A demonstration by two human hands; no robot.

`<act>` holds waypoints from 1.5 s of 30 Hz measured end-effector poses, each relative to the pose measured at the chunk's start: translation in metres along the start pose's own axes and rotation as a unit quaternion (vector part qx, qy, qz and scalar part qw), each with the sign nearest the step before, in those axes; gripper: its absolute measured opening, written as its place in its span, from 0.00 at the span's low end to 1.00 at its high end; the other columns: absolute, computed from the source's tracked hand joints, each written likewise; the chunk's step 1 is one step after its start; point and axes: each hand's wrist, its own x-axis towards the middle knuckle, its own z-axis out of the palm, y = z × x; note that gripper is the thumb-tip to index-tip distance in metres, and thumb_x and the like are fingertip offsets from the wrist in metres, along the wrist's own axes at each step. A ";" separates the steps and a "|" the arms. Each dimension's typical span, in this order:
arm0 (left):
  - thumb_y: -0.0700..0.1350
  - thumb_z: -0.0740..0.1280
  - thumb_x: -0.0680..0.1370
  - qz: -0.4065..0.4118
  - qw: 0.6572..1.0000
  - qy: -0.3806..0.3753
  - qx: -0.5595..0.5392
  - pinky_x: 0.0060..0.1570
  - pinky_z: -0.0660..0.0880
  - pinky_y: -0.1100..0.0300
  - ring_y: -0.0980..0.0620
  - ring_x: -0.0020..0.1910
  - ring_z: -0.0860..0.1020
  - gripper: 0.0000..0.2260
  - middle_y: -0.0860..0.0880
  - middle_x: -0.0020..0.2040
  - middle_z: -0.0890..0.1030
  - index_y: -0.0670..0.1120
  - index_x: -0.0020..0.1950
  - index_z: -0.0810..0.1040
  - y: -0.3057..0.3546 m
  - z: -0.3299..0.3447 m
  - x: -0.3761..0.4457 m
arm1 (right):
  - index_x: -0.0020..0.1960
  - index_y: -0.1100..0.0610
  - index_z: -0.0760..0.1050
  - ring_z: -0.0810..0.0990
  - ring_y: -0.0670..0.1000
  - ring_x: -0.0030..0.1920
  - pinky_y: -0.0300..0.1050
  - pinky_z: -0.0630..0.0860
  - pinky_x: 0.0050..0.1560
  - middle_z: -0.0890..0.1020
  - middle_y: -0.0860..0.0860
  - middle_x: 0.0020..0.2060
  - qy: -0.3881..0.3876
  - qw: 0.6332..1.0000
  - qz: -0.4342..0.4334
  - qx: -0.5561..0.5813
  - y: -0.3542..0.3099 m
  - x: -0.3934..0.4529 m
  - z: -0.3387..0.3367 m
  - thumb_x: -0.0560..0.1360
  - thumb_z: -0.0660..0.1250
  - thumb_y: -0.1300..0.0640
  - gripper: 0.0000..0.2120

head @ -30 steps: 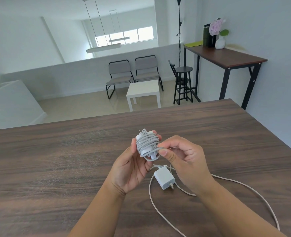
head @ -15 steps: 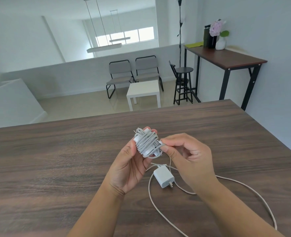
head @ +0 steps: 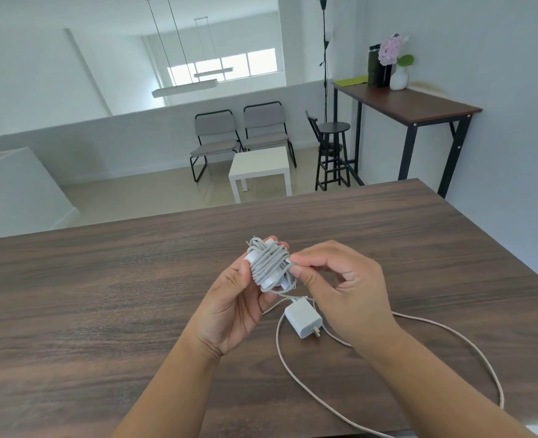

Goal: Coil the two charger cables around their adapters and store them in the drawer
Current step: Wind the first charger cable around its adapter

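— How far along was it?

— About halfway, I'd judge. The left hand (head: 239, 298) gripped the first adapter (head: 269, 263), wrapped in grey cable, above the middle of the table (head: 103, 295); the right hand (head: 340, 289) pinched the cable's end against it.

— And the other?

— The second adapter (head: 304, 319) lay on the table just below the hands, its cable (head: 451, 343) loose toward the right edge.

— The drawer?

— None showed, so nothing was stored yet.

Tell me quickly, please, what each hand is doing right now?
Left hand: grips the cable-wrapped adapter.
Right hand: pinches the cable end at that bundle.
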 end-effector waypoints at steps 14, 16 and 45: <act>0.51 0.76 0.71 -0.016 0.999 0.006 0.049 0.49 0.80 0.60 0.48 0.56 0.80 0.28 0.42 0.65 0.77 0.42 0.68 0.75 -0.004 -0.002 -0.006 | 0.34 0.61 0.81 0.82 0.50 0.35 0.40 0.80 0.39 0.82 0.57 0.33 -0.097 0.914 0.294 0.262 -0.011 0.010 -0.014 0.59 0.74 0.69 0.06; 0.51 0.76 0.71 -0.021 0.998 0.008 0.052 0.52 0.80 0.59 0.47 0.57 0.80 0.28 0.42 0.65 0.77 0.42 0.68 0.75 -0.007 -0.002 -0.007 | 0.33 0.58 0.81 0.81 0.50 0.37 0.42 0.79 0.41 0.81 0.56 0.34 -0.111 0.905 0.312 0.267 -0.009 0.010 -0.016 0.59 0.75 0.68 0.07; 0.49 0.77 0.70 -0.057 0.997 0.009 0.044 0.41 0.82 0.60 0.47 0.49 0.83 0.30 0.39 0.56 0.80 0.38 0.67 0.75 -0.023 0.000 -0.006 | 0.38 0.64 0.81 0.84 0.50 0.37 0.37 0.79 0.38 0.85 0.57 0.36 -0.144 0.908 0.342 0.192 0.001 0.014 -0.037 0.61 0.75 0.68 0.07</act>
